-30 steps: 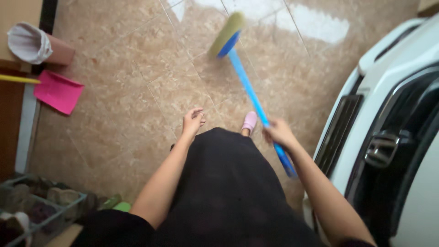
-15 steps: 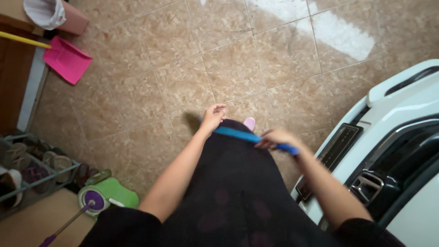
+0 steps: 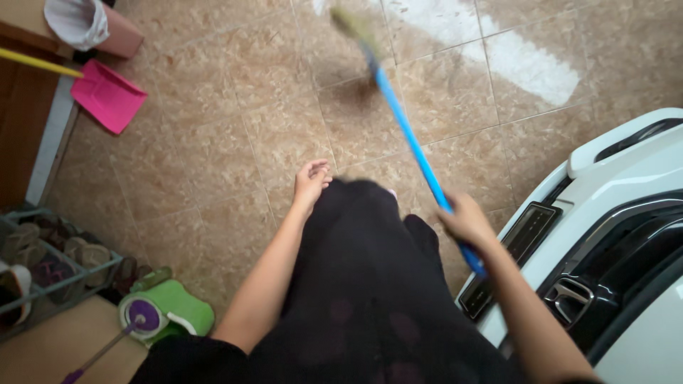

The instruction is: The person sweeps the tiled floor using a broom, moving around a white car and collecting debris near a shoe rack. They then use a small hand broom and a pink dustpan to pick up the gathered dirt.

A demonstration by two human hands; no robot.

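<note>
R hand [image 3: 466,219] is clenched round the blue broom handle [image 3: 409,139], grip approx two-thirds down the shaft w/ a short stub of handle poking out near the wrist. Holding it that low lets the long part reach far across the floor; shaft runs diagonally from the hand up to the far centre. Broom head [image 3: 353,27] sits at the far end, blurred, yellowish-green bristles, seems to be at or just above the tiles, can't tell which. Handle looks like smooth plastic or coated metal, thin, round.

L hand [image 3: 310,181] is released, holding nothing, fingers loosely curled, hanging beside the dark skirt [image 3: 363,284], well apart from the broom.

Floor [image 3: 213,163] is glossy beige-brown marbled tile w/ thin grout lines, bright glare patches at far right. Right side: white vehicle [image 3: 612,235] w/ dark trim, hard shiny bodywork, close to the R arm. Far left: pink flat plastic dustpan [image 3: 107,96] w/ yellow stick, lying by the wall, and a pinkish bin [image 3: 89,25] w/ white liner next to it. Near left: shoe rack [image 3: 50,263] w/ sandals, plus a green spin-mop bucket [image 3: 167,313] w/ purple disc, tucked out of the way at the edge.
</note>
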